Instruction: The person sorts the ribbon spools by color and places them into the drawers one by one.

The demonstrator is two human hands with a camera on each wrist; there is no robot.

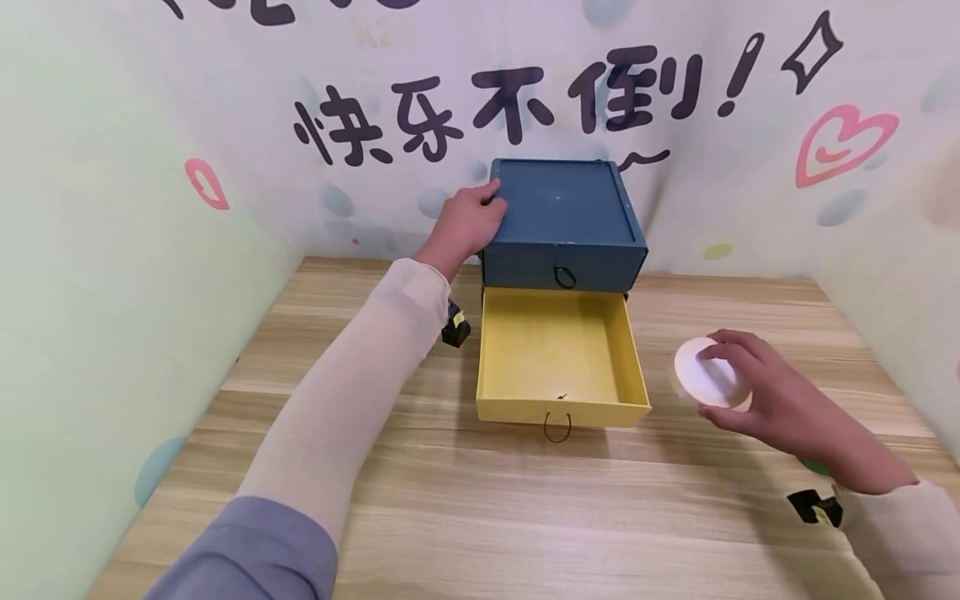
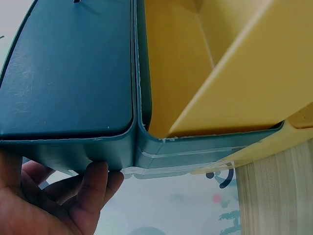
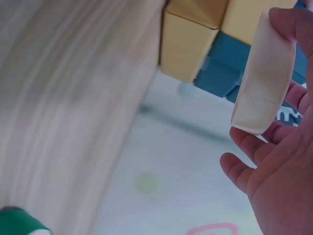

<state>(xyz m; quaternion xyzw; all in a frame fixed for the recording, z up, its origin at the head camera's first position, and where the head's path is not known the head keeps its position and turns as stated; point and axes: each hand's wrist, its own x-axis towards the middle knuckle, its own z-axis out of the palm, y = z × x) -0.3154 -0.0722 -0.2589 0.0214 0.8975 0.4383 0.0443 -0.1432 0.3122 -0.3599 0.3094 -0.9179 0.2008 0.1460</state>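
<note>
Fingers (image 1: 738, 354) above wooden tabletop (image 1: 450, 500), papered walls (image 1: 112, 250)

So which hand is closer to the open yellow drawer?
Left, narrowly. The left hand rests on the blue box right above the yellow drawer; the right hand holds a white round container to its right.

A dark blue box (image 1: 564, 218) sits above a yellow drawer (image 1: 558, 358); the round container (image 1: 708, 373) is white, and the table (image 1: 525, 500) shows pale wood grain.
</note>
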